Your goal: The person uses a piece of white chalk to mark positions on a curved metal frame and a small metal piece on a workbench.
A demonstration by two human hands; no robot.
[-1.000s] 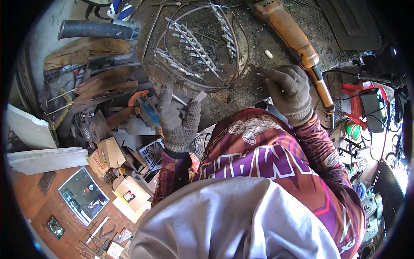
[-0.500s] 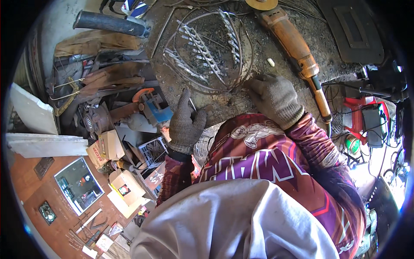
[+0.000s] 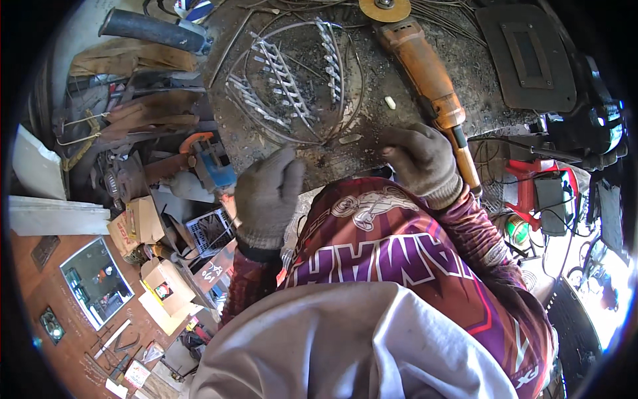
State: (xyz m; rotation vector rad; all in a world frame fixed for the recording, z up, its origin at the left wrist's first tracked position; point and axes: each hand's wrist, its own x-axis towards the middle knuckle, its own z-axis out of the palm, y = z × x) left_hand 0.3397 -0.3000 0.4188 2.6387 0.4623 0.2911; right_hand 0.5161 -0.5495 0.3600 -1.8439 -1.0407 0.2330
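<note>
Both my hands wear grey-brown knit gloves at the near edge of a dirty workbench (image 3: 332,163). My left hand (image 3: 269,199) is by the bench's left corner, fingers loosely bent, thumb apart, nothing visible in it. My right hand (image 3: 425,156) is curled at the near edge, beside the grinder handle; whatever its fingers may hold is hidden. Beyond them lies a round wire frame (image 3: 362,86) with toothed metal strips (image 3: 286,83) across it. A short white piece, perhaps chalk (image 3: 390,102), lies between the frame and an orange angle grinder (image 3: 422,63).
The grinder's disc (image 3: 384,5) points to the far edge. A dark welding shield (image 3: 531,60) lies at the far right. A blue clamp-like tool (image 3: 216,166), cardboard boxes (image 3: 166,289) and a plastic crate (image 3: 209,233) crowd the left. A red-framed machine (image 3: 525,189) stands right.
My left hand's outstretched fingers have bent inward. My right hand has drawn back slightly toward the bench edge and turned. The whole scene has shifted left in view.
</note>
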